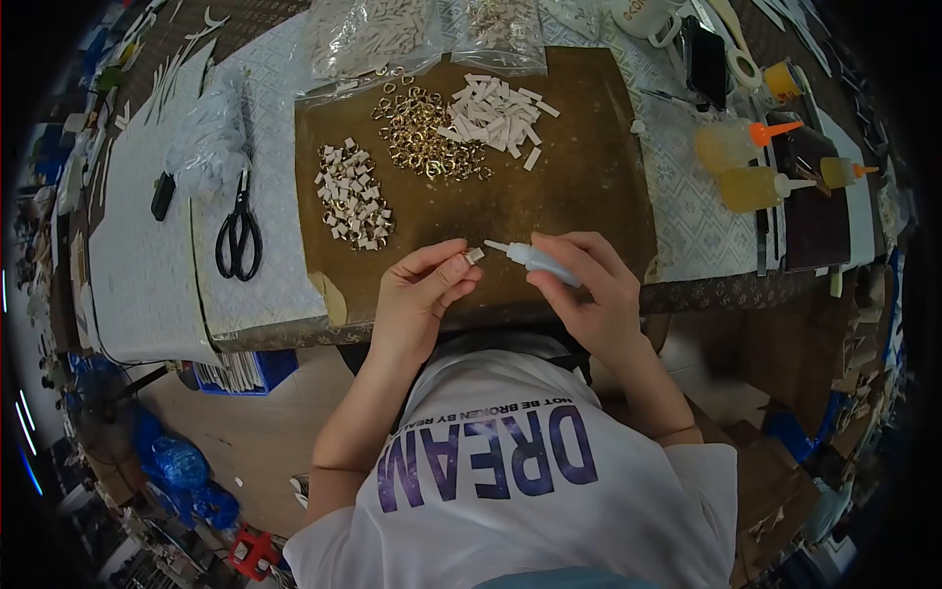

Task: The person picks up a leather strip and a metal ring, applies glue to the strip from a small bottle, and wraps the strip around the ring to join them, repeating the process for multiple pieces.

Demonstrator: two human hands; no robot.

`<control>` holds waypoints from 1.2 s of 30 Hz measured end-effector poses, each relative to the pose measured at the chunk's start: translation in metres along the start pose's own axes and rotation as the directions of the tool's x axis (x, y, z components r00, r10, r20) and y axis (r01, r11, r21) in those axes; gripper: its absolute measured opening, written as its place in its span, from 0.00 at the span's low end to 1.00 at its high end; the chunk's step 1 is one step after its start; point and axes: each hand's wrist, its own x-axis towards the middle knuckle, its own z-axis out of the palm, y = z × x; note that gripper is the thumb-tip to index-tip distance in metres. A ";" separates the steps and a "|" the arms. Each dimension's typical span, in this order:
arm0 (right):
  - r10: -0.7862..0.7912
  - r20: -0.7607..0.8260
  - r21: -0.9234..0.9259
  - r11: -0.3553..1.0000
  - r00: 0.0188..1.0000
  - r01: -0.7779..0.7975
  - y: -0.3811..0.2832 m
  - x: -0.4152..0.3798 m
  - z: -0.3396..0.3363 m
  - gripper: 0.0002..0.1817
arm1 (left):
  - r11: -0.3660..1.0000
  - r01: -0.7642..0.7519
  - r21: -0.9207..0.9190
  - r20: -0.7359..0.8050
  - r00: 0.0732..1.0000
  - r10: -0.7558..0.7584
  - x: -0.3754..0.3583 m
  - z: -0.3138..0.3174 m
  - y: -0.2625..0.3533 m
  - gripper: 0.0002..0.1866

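My left hand [429, 283] pinches a small white strip [475, 255] folded into a tab, probably round a metal ring that my fingers mostly hide. My right hand [597, 285] is closed round a small glue bottle [538, 261], whose thin nozzle points left, close to the tab. Both hands are above the near part of a brown mat [549, 196]. Farther back lie a pile of gold metal rings [422, 133] and a pile of loose white strips [500, 113]. Left of these is a heap of white tabs with rings [353, 196].
Clear plastic bags of strips [368, 39] and of rings [498, 29] stand at the back. Black-handled scissors [238, 236] lie on the left. On the right are yellow bottles [751, 189], a phone [705, 64] and a white mug [643, 18].
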 end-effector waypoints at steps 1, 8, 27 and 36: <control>0.002 -0.012 -0.005 1.000 1.000 -0.002 0.001 0.000 -0.002 0.18 | 0.999 0.026 -0.034 0.005 1.000 -0.026 0.001 -0.001 0.001 0.11; 0.386 0.096 0.569 0.735 0.918 -0.368 0.012 -0.002 -0.005 0.16 | 0.986 0.098 -0.134 0.052 0.994 -0.092 0.004 -0.005 0.001 0.11; 0.418 -0.141 0.514 0.806 0.897 -0.294 0.063 -0.003 -0.005 0.17 | 0.992 -0.039 0.123 0.049 0.998 0.033 0.002 0.004 0.001 0.11; 0.251 -0.269 0.140 0.965 0.930 -0.220 0.087 -0.002 -0.003 0.15 | 0.992 -0.038 0.117 0.040 0.999 0.033 0.002 0.005 0.000 0.10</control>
